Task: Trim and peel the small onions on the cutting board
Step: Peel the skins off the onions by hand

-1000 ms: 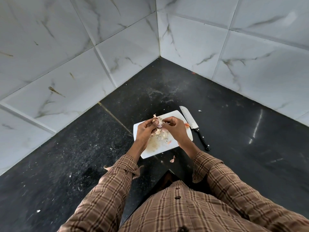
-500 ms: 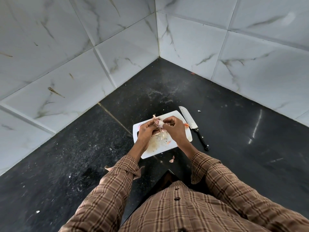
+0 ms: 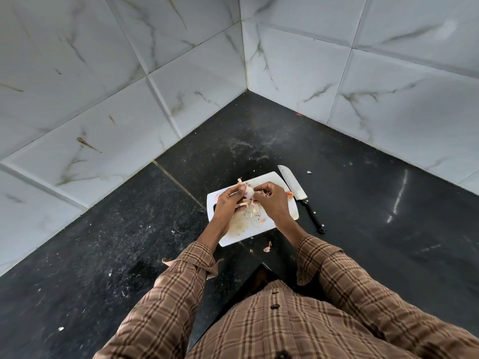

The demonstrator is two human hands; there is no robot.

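The left wall (image 3: 77, 86) is clad in large white tiles with grey and brown veining. It meets the right wall (image 3: 375, 60), tiled the same way, in a corner at the top centre of the view. The surface (image 3: 103, 255) below is black polished stone, fitted into this corner and flecked with pale crumbs and smudges. A thin seam (image 3: 178, 185) runs diagonally across the stone from the left wall toward the cutting board.

The cutting board (image 3: 248, 231) is white, lies flat on the surface near the front edge and carries a yellowish stain on its near half. The left hand (image 3: 228, 203) is over the board, fingers curled round a small onion (image 3: 247, 190). The onion is pale with a purple tinge and is held above the far half of the board, between both hands. The right hand (image 3: 272, 200) meets it from the other side, fingertips pinching at the onion's skin. Loose peelings (image 3: 250, 206) hang and lie beneath the hands on the board.

A scrap of peel (image 3: 267, 247) lies on the surface just in front of the board. A knife (image 3: 300, 196) with a black handle lies just beside the board's right edge, blade pointing toward the corner. Right of the knife the stone shows a bright streak of reflected light (image 3: 400, 195). Brown checked sleeves (image 3: 337, 270) cover both forearms.
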